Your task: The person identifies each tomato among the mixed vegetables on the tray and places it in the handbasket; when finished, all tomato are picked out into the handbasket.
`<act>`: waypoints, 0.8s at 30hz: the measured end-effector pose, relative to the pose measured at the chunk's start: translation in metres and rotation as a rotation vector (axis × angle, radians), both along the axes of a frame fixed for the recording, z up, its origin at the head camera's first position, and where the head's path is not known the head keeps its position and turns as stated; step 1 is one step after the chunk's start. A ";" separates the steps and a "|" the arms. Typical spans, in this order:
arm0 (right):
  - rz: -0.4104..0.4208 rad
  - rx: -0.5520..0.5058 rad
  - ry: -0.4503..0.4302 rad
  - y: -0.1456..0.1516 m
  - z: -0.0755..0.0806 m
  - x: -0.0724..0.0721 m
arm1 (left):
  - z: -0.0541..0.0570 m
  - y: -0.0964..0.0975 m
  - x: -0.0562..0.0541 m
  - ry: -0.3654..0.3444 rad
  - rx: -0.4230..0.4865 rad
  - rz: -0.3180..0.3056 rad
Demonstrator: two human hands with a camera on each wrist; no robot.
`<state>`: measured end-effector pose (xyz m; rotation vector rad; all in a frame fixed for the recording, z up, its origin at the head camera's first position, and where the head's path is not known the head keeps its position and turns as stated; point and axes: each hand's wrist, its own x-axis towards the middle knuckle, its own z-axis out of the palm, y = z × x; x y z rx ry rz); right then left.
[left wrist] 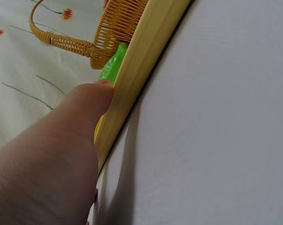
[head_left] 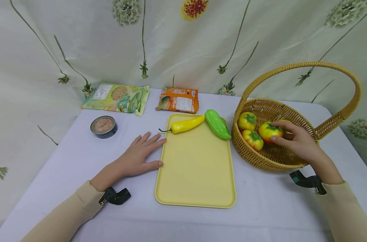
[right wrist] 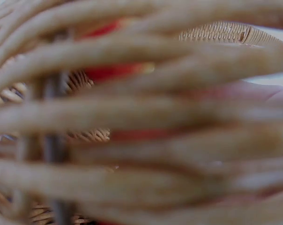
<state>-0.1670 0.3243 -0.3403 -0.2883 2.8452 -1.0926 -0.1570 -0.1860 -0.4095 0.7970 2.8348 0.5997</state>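
Note:
My right hand (head_left: 298, 139) reaches into the wicker basket (head_left: 262, 161), its thumb and fingers around a yellow-red tomato-like fruit (head_left: 269, 132). Several fruits of this kind with green leafy tops, such as one fruit (head_left: 252, 139), lie in the basket. Blurred wicker strands (right wrist: 132, 112) cover most of the right wrist view, with bits of red behind them. Flat and spread, my left hand (head_left: 136, 156) touches the left edge of the yellow tray (head_left: 196, 171). A yellow pepper (head_left: 187, 124) and a green pepper (head_left: 217, 124) lie at the tray's far end.
A round can (head_left: 104, 126) stands to the left. Behind it lies a green food packet (head_left: 116, 97), and an orange packet (head_left: 178, 100) is beyond the tray. The tall basket handle (head_left: 307, 64) arches over the right side. Flowered cloth (head_left: 171, 40) hangs behind the table.

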 end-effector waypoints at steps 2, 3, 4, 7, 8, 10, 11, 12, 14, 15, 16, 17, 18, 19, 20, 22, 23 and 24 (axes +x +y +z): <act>0.001 0.012 -0.009 0.000 0.000 0.000 | 0.000 0.000 0.000 0.003 -0.001 -0.001; -0.001 0.020 -0.014 0.000 0.000 0.000 | 0.000 0.000 0.000 0.003 -0.003 -0.001; -0.002 0.028 -0.019 0.000 -0.001 0.000 | 0.000 0.000 0.000 0.004 -0.004 -0.001; 0.004 0.045 -0.027 -0.001 -0.001 0.000 | 0.000 0.000 0.000 0.008 -0.002 -0.002; 0.008 0.049 -0.027 -0.001 -0.001 0.000 | 0.000 0.000 0.000 0.010 0.000 -0.003; 0.014 0.051 -0.029 -0.001 -0.001 0.000 | 0.001 0.000 0.000 0.008 -0.001 -0.001; 0.017 0.050 -0.029 -0.001 -0.002 0.000 | 0.001 0.000 0.000 0.011 0.000 -0.003; 0.020 0.051 -0.033 -0.001 -0.002 -0.001 | 0.001 0.000 0.000 0.011 -0.002 -0.003; 0.023 0.054 -0.039 -0.001 -0.002 -0.001 | 0.001 0.000 0.000 0.009 -0.002 -0.002; 0.025 0.056 -0.042 -0.001 -0.002 -0.001 | 0.001 0.000 0.000 0.006 -0.003 -0.001; 0.027 0.058 -0.045 -0.001 -0.003 -0.002 | 0.001 0.000 0.000 0.005 -0.002 -0.001; 0.027 0.061 -0.048 -0.001 -0.003 -0.002 | 0.001 0.000 0.000 0.004 -0.001 -0.002; 0.028 0.065 -0.051 -0.001 -0.003 -0.002 | 0.001 0.000 -0.001 -0.001 -0.003 -0.001; 0.027 0.068 -0.054 -0.002 -0.003 -0.002 | 0.001 0.000 -0.001 -0.004 -0.003 0.000; 0.028 0.070 -0.058 -0.002 -0.003 -0.002 | 0.001 0.000 -0.001 -0.004 -0.005 0.000; 0.027 0.073 -0.068 -0.003 -0.003 -0.003 | 0.001 0.000 -0.001 -0.005 -0.007 -0.002; 0.027 0.076 -0.073 -0.003 -0.003 -0.003 | 0.001 0.000 -0.002 -0.004 -0.009 -0.002; 0.029 0.078 -0.078 -0.003 -0.002 -0.003 | 0.001 0.000 -0.002 -0.003 -0.010 -0.002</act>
